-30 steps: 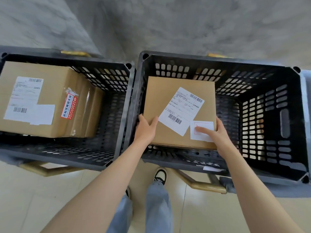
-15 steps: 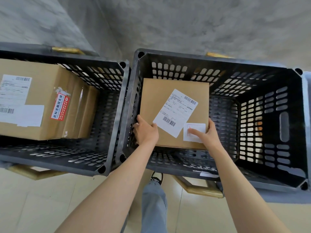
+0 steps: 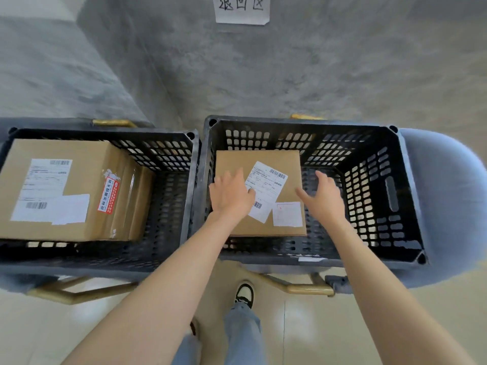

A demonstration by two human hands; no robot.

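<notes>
A small, flat cardboard box (image 3: 288, 191) with a white shipping label (image 3: 266, 188) lies on the floor of the right-hand black plastic crate (image 3: 369, 180), close against its perforated left wall. The left hand (image 3: 232, 196) is spread over the box's left half with straight fingers that grip nothing; I cannot tell whether it touches. The right hand (image 3: 324, 198) hangs just beside the box's right edge, fingers loosely open and empty. Half a second ago both hands clasped the box's near edge; now they have let go. A larger taped carton (image 3: 60, 191) fills the left crate (image 3: 168, 196).
</notes>
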